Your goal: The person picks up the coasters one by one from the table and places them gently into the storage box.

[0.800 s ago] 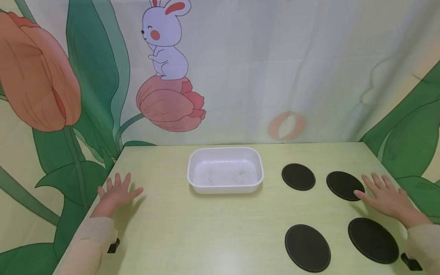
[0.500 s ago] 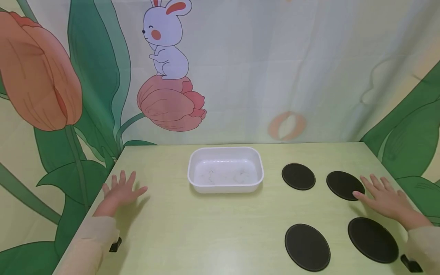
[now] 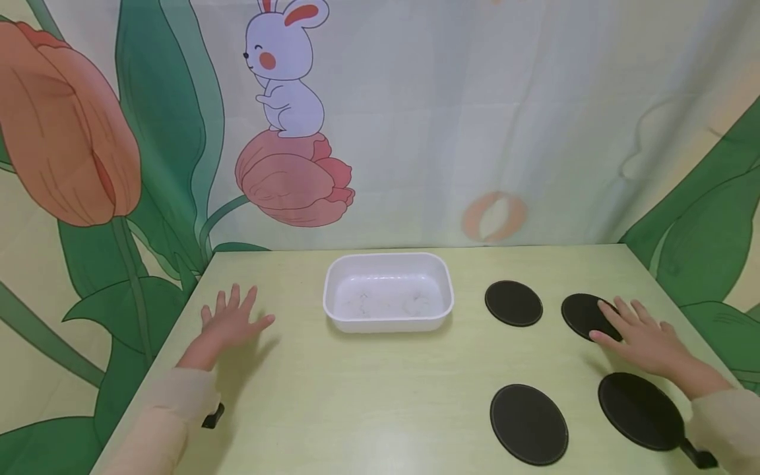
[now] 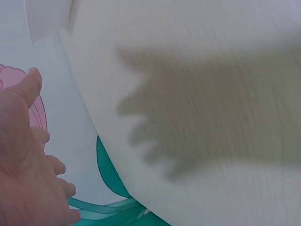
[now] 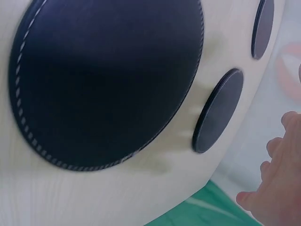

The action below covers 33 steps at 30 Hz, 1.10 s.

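Four thin, round, black, leather-like discs (image 3: 528, 424) with stitched edges lie to the right of a shallow, glossy white rectangular dish (image 3: 388, 325) with rounded corners, on a pale yellow-green wood-grain table (image 3: 356, 396). Two sit about level with the dish, two nearer the person than it. Right hand (image 3: 644, 343), well right of the dish: fingers spread, nothing held, fingertips over the outer level disc (image 3: 580, 316). Contact with it: cannot tell. Left hand (image 3: 230, 324), left of the dish: also spread and holding nothing; shadow falls apart from it, so seemingly raised. Judgement: this reads as a reach, no grip made. If the disc is to be lifted, better to come down slowly on its rim, thumb on one side and fingers opposite, since something so flat would probably skid under a palm. A nail under the edge may help. Best to hold the cream right sleeve (image 3: 727, 422) clear of the outer near disc (image 3: 641, 410), which lies close by.
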Tool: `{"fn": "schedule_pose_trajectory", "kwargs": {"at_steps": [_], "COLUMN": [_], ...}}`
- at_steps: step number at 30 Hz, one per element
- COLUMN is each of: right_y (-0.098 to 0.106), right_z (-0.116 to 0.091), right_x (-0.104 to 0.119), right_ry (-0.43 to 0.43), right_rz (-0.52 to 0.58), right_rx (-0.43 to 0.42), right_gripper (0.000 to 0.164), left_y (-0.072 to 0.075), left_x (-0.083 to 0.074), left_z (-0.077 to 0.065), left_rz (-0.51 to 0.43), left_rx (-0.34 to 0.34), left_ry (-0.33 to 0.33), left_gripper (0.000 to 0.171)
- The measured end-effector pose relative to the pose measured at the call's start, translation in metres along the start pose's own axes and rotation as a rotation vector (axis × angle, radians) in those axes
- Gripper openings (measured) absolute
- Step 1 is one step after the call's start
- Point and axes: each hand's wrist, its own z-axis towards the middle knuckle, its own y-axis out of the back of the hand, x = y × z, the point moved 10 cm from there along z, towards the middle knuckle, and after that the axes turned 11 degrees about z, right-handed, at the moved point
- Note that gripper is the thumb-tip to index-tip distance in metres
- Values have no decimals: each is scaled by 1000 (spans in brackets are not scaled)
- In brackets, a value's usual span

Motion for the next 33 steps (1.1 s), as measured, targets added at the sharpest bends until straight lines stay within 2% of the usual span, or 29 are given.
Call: {"fn": "schedule_pose_trajectory", "kwargs": {"at_steps": [6,12,19,29,33], "right_y": [-5,-7,-12,-26,-35], "right_z": [2,5,5,6,9], "right_x": [22,55,87,108,113], "right_ry": [50,138,222,230,216], "right_rz": [4,25,197,339,420], "right_rx": [8,3,27,107,172], "right_gripper": [78,85,87,88,83], "left_y": [0,8,16,19,18], "left_x": [-20,-42,-65,-78,-79], "left_z": [7,15,23,32,35], "left_rz": [-23,-60,-188,-384,-447], "left_rx": [-1,-55,-114,-173,-190], "left_ry": [-31,-61,-136,-129,-118], "left_gripper": [91,84,70,58,54]}}
